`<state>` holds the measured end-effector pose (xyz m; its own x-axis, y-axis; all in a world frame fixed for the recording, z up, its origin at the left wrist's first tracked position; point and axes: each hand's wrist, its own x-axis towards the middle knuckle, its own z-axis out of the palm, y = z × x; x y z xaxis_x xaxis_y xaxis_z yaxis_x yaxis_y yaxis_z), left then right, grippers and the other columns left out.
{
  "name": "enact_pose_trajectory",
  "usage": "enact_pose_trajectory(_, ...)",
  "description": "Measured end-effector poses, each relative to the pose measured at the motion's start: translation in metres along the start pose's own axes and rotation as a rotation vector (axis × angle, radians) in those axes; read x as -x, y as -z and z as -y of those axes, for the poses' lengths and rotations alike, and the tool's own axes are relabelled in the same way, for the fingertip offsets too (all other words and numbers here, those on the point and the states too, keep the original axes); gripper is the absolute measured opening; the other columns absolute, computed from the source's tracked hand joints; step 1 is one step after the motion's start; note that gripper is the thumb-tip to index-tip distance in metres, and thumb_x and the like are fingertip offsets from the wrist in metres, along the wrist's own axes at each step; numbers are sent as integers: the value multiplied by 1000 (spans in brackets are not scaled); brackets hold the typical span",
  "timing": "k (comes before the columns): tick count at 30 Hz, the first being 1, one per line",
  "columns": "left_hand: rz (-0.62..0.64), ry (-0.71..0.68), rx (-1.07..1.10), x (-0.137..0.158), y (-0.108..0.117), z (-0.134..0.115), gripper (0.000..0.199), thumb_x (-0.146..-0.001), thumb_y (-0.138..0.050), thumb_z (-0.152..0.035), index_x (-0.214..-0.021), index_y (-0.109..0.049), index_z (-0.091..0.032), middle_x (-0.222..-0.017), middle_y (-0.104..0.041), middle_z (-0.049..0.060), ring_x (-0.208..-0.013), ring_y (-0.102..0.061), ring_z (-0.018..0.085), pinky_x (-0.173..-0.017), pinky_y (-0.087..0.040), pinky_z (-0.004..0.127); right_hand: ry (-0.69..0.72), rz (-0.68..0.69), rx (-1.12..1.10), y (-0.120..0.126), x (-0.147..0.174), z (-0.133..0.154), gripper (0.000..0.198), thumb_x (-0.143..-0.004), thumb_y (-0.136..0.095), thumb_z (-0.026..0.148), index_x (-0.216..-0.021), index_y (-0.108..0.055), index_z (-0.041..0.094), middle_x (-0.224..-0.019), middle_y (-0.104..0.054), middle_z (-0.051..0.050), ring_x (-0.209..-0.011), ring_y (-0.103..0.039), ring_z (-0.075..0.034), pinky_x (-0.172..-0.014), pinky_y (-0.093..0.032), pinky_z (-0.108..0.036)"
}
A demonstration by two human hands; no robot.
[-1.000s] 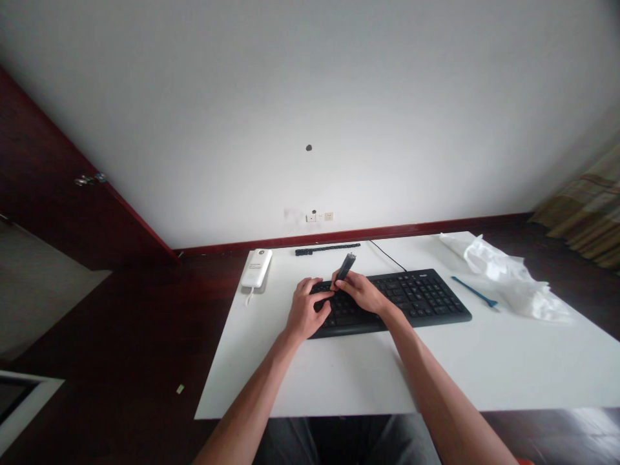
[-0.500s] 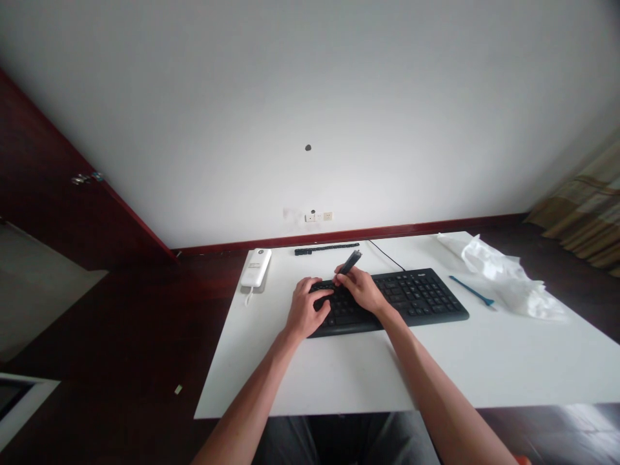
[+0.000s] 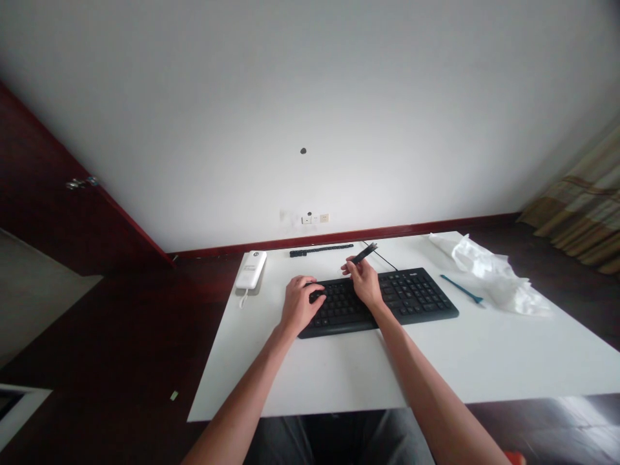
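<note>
Resting flat on the keyboard (image 3: 387,298), the left hand (image 3: 300,305) holds nothing, while the right hand (image 3: 364,284) pinches a small dark tool (image 3: 364,254) pointing up.

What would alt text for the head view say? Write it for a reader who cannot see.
A person's left hand rests on a black keyboard while the right hand holds a small dark tool above its far edge. On the white table also lie a white power bank, a blue stick and crumpled white plastic.
</note>
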<state>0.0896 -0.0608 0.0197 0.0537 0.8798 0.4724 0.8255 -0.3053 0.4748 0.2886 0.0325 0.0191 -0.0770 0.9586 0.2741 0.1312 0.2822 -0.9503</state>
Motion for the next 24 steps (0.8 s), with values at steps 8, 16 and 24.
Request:
enact_pose_trajectory(8, 153, -71, -58, -17, 5, -4, 7, -92, -72, -28, -96, -76, -25, -100, -71, 4, -101, -61, 24, -94, -50, 41, -7, 1, -6, 1, -1, -4, 40, -95, -55, 56, -108, -60, 18, -88, -76, -10, -77, -73, -23, -74, -56, -36)
enact_pose_trajectory(16, 172, -96, 26, -18, 5, 1, 6, -95, -68, -26, -97, -73, -25, -102, -73, 2, -100, -62, 22, -94, -49, 39, -9, 10, 18, 2, -3, -4, 40, -95, -54, 56, -108, -61, 19, -89, -77, -10, -78, -74, -24, -73, -55, -35)
enact_pose_trajectory(24, 120, -66, 151, -16, -1, 10, 6, -92, -70, -25, -96, -75, -25, -98, -74, 2, -100, -62, 23, -96, -48, 40, -42, -94, 161, 3, -2, 2, 50, -95, -52, 57, -123, -67, 18, -82, -74, -7, -73, -71, -24, -72, -53, -36)
